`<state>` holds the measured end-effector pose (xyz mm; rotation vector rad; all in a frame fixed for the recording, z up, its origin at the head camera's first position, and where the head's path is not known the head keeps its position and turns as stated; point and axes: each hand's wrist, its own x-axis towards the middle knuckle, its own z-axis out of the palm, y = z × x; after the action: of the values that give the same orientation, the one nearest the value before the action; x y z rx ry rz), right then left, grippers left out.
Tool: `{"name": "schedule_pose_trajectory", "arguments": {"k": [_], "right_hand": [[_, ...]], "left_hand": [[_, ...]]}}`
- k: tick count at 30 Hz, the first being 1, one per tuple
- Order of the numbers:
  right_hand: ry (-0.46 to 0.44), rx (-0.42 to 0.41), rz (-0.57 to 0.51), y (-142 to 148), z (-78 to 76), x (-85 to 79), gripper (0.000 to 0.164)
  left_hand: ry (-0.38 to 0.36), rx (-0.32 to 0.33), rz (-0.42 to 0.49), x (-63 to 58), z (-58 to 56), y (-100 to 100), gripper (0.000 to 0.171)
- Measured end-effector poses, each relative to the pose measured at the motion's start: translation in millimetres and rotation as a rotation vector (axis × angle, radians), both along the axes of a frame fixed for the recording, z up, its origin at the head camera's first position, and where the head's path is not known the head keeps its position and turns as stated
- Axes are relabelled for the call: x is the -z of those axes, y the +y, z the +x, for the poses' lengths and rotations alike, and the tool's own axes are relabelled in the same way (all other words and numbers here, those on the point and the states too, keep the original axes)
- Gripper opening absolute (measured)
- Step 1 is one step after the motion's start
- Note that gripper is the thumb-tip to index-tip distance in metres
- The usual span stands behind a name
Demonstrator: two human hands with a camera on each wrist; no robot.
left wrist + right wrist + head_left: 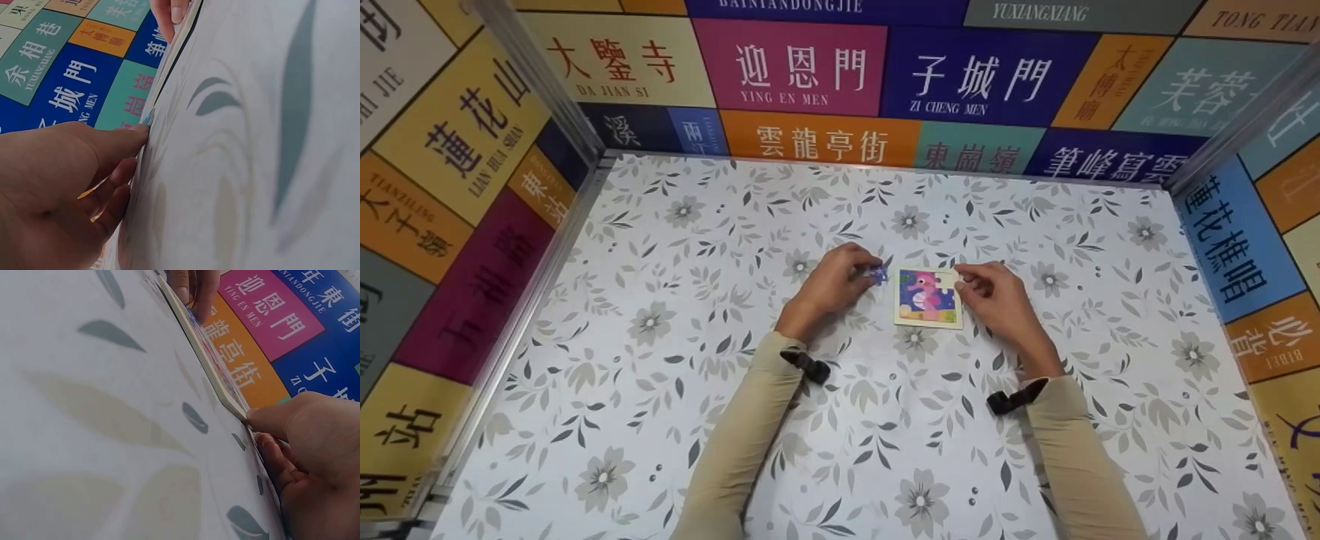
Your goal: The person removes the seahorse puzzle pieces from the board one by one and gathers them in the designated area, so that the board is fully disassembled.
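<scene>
Nearest, my tan sleeves (735,450) come in from the near side, left and right, a black wrist device (1006,403) at the right cuff and another (814,367) at the left. Between my hands, just left of my right one, the puzzle board (928,325) lies flat, its pale rim framing a pink seahorse picture; bare backing shows at its far right corner. My right hand (997,300) holds the board's right edge near that corner, thumb and forefinger drawn close on it. My left hand (832,281) pinches a small purple-blue piece (879,275) between thumb and forefinger, off the board's left edge with a narrow strip of tabletop between; my fingertips cover part of it, so I can't make out its full outline. The floral tabletop (682,262) runs well beyond both hands, giving wide room left and right. Its far edge meets the far wall of coloured, lettered panels (802,67), and similar panels border the left and right edges.
</scene>
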<state>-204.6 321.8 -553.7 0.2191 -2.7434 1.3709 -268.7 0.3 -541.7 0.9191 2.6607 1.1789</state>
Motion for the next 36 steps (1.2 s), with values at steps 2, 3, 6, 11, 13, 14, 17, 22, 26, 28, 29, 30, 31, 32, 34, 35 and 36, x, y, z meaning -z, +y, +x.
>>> {"name": "schedule_pose_trajectory", "arguments": {"k": [2, 3, 6, 11, 13, 14, 17, 22, 26, 28, 29, 30, 31, 32, 34, 35, 36], "right_hand": [[0.006, -0.009, 0.002, 1, -0.1, 0.5, 0.035], [0.006, -0.01, 0.002, 1, 0.0, 0.4, 0.035], [0.004, -0.01, -0.001, 1, -0.1, 0.2, 0.035], [-0.007, -0.002, -0.012, 2, -1.0, 0.0, 0.035], [-0.005, 0.0, -0.015, 2, -1.2, 0.0, 0.035], [-0.002, 0.001, -0.016, 2, -1.2, -0.2, 0.035], [-0.005, 0.004, -0.022, 2, -1.8, -0.3, 0.035], [-0.009, 0.004, -0.026, 1, -1.9, -0.6, 0.034], [-0.005, 0.004, -0.022, 1, -1.2, -0.9, 0.034], [-0.001, 0.003, -0.017, 2, -0.9, -0.7, 0.034], [0.0, 0.002, -0.016, 2, -0.9, -0.5, 0.034], [0.001, 0.003, -0.014, 2, -0.8, -0.3, 0.034], [0.001, 0.004, -0.012, 2, -0.8, -0.2, 0.034], [0.003, 0.003, -0.009, 2, -0.5, -0.3, 0.034], [0.001, 0.004, -0.005, 2, -0.2, -0.3, 0.033], [0.001, 0.006, -0.003, 2, -0.2, -0.2, 0.033], [0.002, 0.008, -0.001, 1, 0.0, -0.4, 0.033]], "left_hand": [[0.003, 0.002, -0.009, 0.0, 0.7, 0, 0.034], [0.003, 0.003, -0.012, 0.2, 0.9, 0, 0.033], [-0.005, 0.004, -0.021, 0.4, 1.3, 0, 0.034], [0.001, 0.021, -0.026, 0.6, 0.1, 0, 0.035], [0.008, 0.029, -0.021, 0.3, -0.2, 0, 0.036], [0.012, 0.032, -0.019, 0.3, -0.3, 0, 0.036], [0.014, 0.042, -0.013, -0.4, -0.4, -1, 0.037], [-0.021, 0.061, -0.021, -5.1, 0.1, -5, 0.041], [-0.016, 0.054, -0.018, -9.9, 1.0, -4, 0.042], [0.01, 0.047, -0.02, -10.8, 1.5, 0, 0.039], [0.026, 0.045, -0.025, -11.1, 1.9, 2, 0.038], [0.039, 0.045, -0.029, -11.3, 2.4, 5, 0.037], [0.05, 0.049, -0.032, -11.4, 3.0, 9, 0.036], [0.059, 0.057, -0.034, -11.5, 3.7, 12, 0.035], [0.058, 0.073, -0.036, -11.9, 5.7, 19, 0.035], [0.054, 0.084, -0.034, -12.0, 6.6, 23, 0.035], [0.049, 0.094, -0.03, -11.7, 7.4, 27, 0.034]]}}
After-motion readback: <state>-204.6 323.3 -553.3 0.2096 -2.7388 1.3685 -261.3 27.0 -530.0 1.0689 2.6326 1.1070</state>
